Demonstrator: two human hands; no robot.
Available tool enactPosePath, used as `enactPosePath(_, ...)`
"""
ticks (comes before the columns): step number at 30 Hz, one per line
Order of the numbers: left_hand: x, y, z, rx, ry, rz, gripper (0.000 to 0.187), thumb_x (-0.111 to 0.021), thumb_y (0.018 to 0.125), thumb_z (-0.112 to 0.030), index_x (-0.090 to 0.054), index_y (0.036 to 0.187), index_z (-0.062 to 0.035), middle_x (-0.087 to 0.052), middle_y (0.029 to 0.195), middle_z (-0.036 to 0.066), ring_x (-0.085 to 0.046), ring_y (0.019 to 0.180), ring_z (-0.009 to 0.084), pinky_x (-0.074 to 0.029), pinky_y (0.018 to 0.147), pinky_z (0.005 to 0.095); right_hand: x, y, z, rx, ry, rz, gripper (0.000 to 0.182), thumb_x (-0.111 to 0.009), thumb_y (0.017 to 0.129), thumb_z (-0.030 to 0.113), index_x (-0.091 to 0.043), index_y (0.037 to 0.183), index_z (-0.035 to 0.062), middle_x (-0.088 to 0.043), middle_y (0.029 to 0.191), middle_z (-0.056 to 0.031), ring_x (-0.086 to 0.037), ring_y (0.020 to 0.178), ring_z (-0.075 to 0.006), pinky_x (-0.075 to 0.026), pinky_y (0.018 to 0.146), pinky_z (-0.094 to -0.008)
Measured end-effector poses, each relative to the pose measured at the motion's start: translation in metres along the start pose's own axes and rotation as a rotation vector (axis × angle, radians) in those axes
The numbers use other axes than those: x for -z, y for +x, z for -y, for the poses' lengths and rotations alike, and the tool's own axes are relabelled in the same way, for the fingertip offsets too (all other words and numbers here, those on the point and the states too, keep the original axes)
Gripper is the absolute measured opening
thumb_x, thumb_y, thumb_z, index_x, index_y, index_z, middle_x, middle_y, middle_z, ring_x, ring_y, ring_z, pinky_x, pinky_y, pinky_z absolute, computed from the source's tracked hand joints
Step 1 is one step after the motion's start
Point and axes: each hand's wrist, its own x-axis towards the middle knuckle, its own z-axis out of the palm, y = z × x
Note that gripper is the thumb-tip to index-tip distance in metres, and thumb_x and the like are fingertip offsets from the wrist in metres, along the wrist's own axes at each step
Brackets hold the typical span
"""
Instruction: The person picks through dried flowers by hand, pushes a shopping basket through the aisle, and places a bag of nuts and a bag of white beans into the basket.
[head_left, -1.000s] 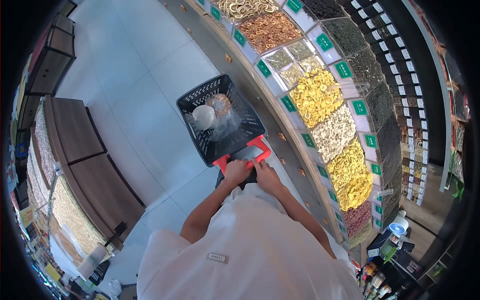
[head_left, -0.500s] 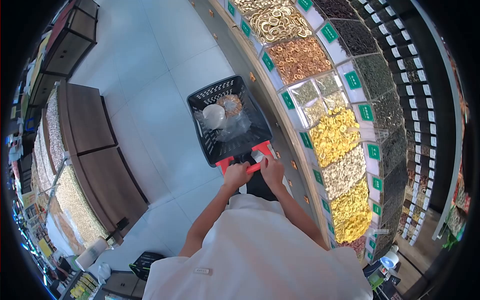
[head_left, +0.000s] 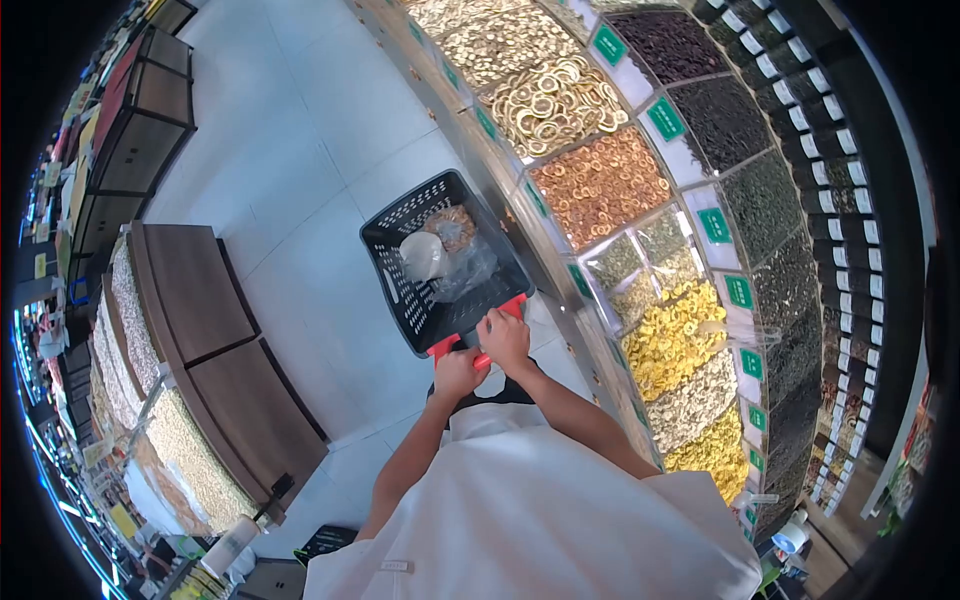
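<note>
From where I stand, the person has a black shopping basket (head_left: 392, 295) at twelve o'clock, just in front of the body. Both hands are closed on its red handle (head_left: 484, 361): the left hand (head_left: 460, 374) grips at the basket's six o'clock, the right hand (head_left: 504, 338) at its five.

Inside, a clear bag of brown pieces (head_left: 450, 228) lies toward twelve, a white rounded item (head_left: 422, 256), too indistinct to name, toward ten, and crumpled clear plastic (head_left: 468, 276) toward four, beside both.

Around the basket, open bins are heaped full. Pale dried rings (head_left: 556, 105) fill one at one o'clock, reddish-brown rings (head_left: 600, 187) another at two. At three, a divided bin (head_left: 642, 258) has greenish and paler stuff in its compartments; yellow dried slices (head_left: 668, 340) fill one at four. Well apart, at eight, sit pale grains (head_left: 195, 455) in a long bin.
</note>
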Motion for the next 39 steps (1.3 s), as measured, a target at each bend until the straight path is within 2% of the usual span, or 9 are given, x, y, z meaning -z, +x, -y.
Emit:
enactPosePath(4, 0.027, 0.039, 0.017, -0.043, -0.05, -0.092, 0.025, -0.076, 0.08, -0.034, -0.076, 0.085, -0.0099, -0.071, 0.07, 0.015, -0.07, 0.065, 0.0356, -0.058, 0.065, 0.0466, -0.01, 0.053, 0.021, 0.02, -0.043, 0.012, 0.022, -0.064, 0.089, 0.022, -0.065, 0.078, 0.0034, -0.07, 0.076, -0.0174, -0.069, 0.069, -0.0416, -0.055, 0.063, -0.0541)
enactPosePath(9, 0.061, 0.091, 0.05, 0.0, -0.101, -0.11, 0.025, -0.075, 0.081, -0.034, -0.074, 0.082, -0.0095, -0.07, 0.069, 0.016, -0.07, 0.065, 0.037, -0.058, 0.065, 0.0473, -0.031, 0.121, 0.049, 0.029, -0.139, 0.074, 0.024, -0.064, 0.089, 0.024, -0.066, 0.075, 0.0046, -0.069, 0.073, -0.0184, -0.069, 0.067, -0.0406, -0.055, 0.063, -0.0532)
enactPosePath(12, 0.087, 0.126, 0.073, 0.005, -0.111, -0.092, 0.024, -0.074, 0.081, -0.033, -0.072, 0.079, -0.0091, -0.07, 0.069, 0.016, -0.071, 0.067, 0.0379, -0.057, 0.065, 0.0487, -0.046, 0.164, 0.07, 0.086, -0.108, 0.022, 0.024, -0.062, 0.09, 0.026, -0.068, 0.078, 0.0056, -0.069, 0.07, -0.0179, -0.069, 0.066, -0.0404, -0.055, 0.063, -0.0539)
enactPosePath(17, 0.142, 0.179, 0.108, 0.007, -0.142, -0.092, 0.024, -0.074, 0.081, -0.032, -0.071, 0.078, -0.0079, -0.071, 0.072, 0.017, -0.071, 0.069, 0.0384, -0.057, 0.068, 0.0497, -0.064, 0.239, 0.119, -0.025, -0.2, 0.151, 0.027, -0.063, 0.091, 0.03, -0.069, 0.079, 0.0069, -0.071, 0.077, -0.0181, -0.071, 0.078, -0.0397, -0.055, 0.073, -0.0539)
enactPosePath(20, 0.168, 0.215, 0.133, -0.004, -0.142, -0.071, 0.025, -0.074, 0.081, -0.032, -0.073, 0.081, -0.007, -0.072, 0.077, 0.018, -0.071, 0.073, 0.039, -0.057, 0.072, 0.0498, -0.075, 0.278, 0.15, -0.004, -0.223, 0.106, 0.027, -0.063, 0.091, 0.032, -0.07, 0.081, 0.0072, -0.071, 0.079, -0.0185, -0.071, 0.079, -0.0397, -0.056, 0.074, -0.0536)
enactPosePath(26, 0.238, 0.285, 0.187, -0.001, -0.073, -0.027, 0.027, -0.072, 0.083, -0.036, -0.074, 0.083, -0.0083, -0.073, 0.077, 0.017, -0.072, 0.076, 0.0389, -0.057, 0.075, 0.0498, -0.111, 0.367, 0.203, -0.019, -0.201, 0.082, 0.028, -0.065, 0.09, 0.034, -0.071, 0.079, 0.0083, -0.071, 0.076, -0.0185, -0.071, 0.076, -0.0393, -0.055, 0.07, -0.0523)
enactPosePath(28, 0.262, 0.308, 0.21, -0.062, -0.07, -0.052, 0.03, -0.071, 0.085, -0.038, -0.073, 0.087, -0.0088, -0.073, 0.076, 0.017, -0.072, 0.072, 0.0389, -0.058, 0.069, 0.0521, -0.128, 0.398, 0.221, -0.013, -0.191, 0.087, 0.029, -0.064, 0.091, 0.033, -0.071, 0.08, 0.0073, -0.071, 0.077, -0.0193, -0.071, 0.076, -0.0399, -0.055, 0.07, -0.0527)
enactPosePath(32, 0.315, 0.361, 0.25, -0.042, -0.004, 0.008, 0.03, -0.071, 0.085, -0.039, -0.073, 0.086, -0.0094, -0.073, 0.076, 0.016, -0.073, 0.074, 0.0375, -0.058, 0.071, 0.0498, -0.158, 0.461, 0.257, 0.008, -0.212, 0.088, 0.029, -0.061, 0.092, 0.032, -0.07, 0.082, 0.0062, -0.071, 0.078, -0.0199, -0.071, 0.075, -0.0412, -0.056, 0.07, -0.0544)
enactPosePath(39, 0.415, 0.45, 0.307, 0.065, 0.089, 0.1, 0.031, -0.071, 0.08, -0.042, -0.074, 0.086, -0.0122, -0.074, 0.08, 0.016, -0.073, 0.078, 0.0379, -0.059, 0.075, 0.0496, -0.195, 0.576, 0.328, -0.016, -0.17, 0.253, 0.03, -0.059, 0.091, 0.031, -0.073, 0.084, 0.0056, -0.073, 0.081, -0.0205, -0.072, 0.079, -0.0409, -0.058, 0.073, -0.0537)
